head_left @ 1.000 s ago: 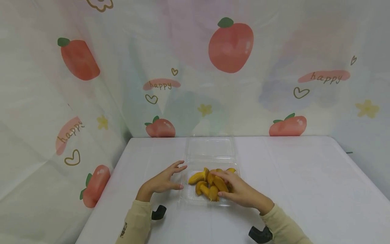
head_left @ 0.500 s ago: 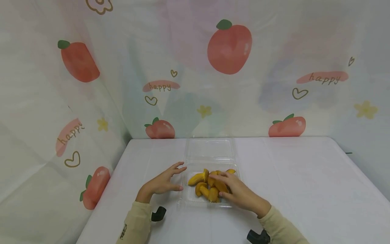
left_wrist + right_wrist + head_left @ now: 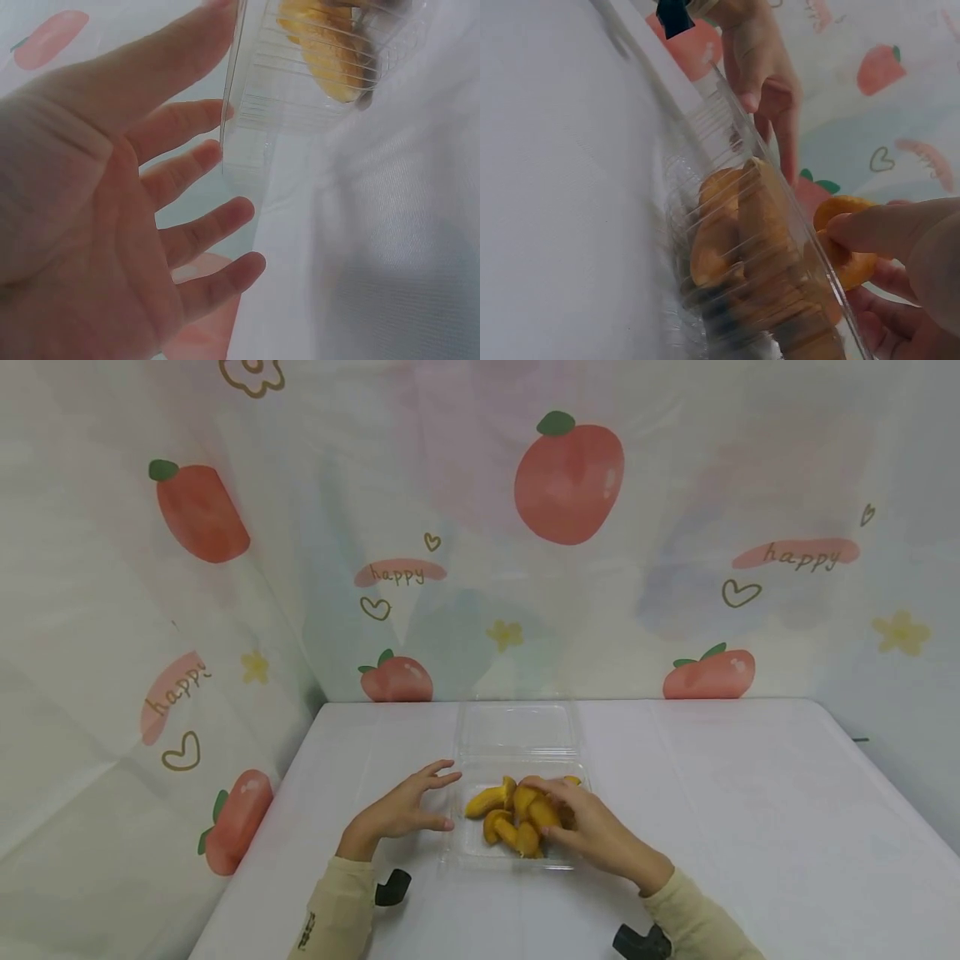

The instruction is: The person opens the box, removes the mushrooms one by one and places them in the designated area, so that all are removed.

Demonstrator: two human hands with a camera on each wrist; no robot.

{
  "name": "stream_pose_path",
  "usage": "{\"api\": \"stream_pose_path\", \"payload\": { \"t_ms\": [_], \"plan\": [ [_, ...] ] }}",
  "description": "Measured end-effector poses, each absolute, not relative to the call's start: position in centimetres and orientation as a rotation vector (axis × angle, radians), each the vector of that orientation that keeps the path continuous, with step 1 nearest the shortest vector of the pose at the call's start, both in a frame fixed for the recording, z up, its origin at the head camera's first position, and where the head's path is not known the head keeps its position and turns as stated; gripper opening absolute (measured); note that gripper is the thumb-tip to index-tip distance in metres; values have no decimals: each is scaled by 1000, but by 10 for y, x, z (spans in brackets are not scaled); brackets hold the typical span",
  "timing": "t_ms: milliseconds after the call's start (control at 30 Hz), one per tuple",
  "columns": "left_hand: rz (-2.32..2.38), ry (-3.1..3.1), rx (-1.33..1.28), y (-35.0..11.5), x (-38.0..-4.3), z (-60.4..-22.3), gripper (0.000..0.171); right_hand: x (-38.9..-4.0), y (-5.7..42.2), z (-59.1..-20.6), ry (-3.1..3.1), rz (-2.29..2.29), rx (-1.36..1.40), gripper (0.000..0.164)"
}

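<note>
A clear plastic clamshell box (image 3: 468, 852) lies with its lid (image 3: 517, 727) folded back on the table. In its tray lie several yellow-orange mushrooms (image 3: 491, 800), also seen through the ribbed wall in the right wrist view. My right hand (image 3: 600, 833) reaches over the tray's right side. Between its thumb and fingers it pinches a mushroom (image 3: 845, 206), near the rim in the right wrist view. My left hand (image 3: 397, 808) is at the tray's left edge, fingers spread; in the left wrist view some fingertips (image 3: 206, 154) meet the clear rim. It holds nothing.
A white cloth covers the table (image 3: 712, 802). Behind it and on the left hang curtains (image 3: 637, 610) printed with fruit. Dark curved pieces (image 3: 393, 887) show beside both beige sleeves (image 3: 337, 902).
My right hand shifts only slightly over the mushrooms, and the ones near its fingers have moved a little. My left hand stays beside the tray's left edge.
</note>
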State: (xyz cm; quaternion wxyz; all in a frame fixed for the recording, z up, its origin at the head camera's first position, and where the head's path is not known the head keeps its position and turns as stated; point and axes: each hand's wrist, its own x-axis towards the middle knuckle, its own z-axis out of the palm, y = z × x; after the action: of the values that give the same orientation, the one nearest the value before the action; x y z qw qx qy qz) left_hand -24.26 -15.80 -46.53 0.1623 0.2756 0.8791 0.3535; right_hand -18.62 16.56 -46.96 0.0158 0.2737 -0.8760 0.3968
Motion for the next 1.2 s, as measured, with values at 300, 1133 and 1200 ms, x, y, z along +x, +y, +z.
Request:
{"api": "stream_pose_path", "payload": {
  "t_ms": [300,1133,1200],
  "plan": [
    [1008,2530,757,-156,-242,-464,76,-190,182,-458,-2660,1339,745,66],
    [1036,2496,763,-157,-243,-467,79,-200,215,-442,-2595,1371,637,62],
    [1041,2493,768,-158,-244,-468,79,-202,219,-442,-2586,1371,628,62]
  ]
}}
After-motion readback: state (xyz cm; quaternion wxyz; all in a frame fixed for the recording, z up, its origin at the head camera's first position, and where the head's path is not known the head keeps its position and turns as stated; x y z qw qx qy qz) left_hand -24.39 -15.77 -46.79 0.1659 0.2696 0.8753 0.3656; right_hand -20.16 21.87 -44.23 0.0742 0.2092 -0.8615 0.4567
